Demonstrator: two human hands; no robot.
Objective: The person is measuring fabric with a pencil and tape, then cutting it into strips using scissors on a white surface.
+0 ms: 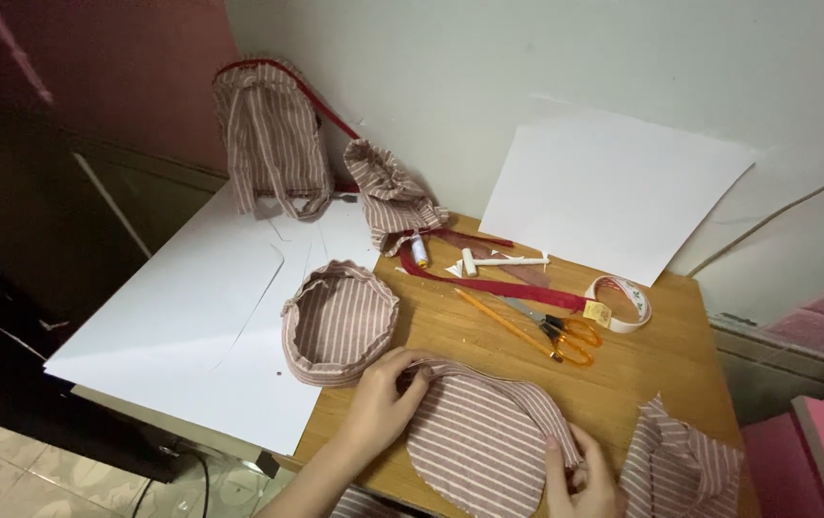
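My left hand pinches the upper left edge of a rounded piece of striped pink-and-white fabric lying on the wooden table. My right hand grips the same piece at its right edge, near the table's front. Just left of my left hand sits a round sewn fabric basket of the same striped cloth, open side up. Another striped scrap lies to the right of my right hand.
Orange-handled scissors, a yellow pencil, a red ribbon, a thread spool, a white tool and a tape measure lie behind. White paper sheets cover the left; one sheet leans on the wall. Striped bags stand at the back.
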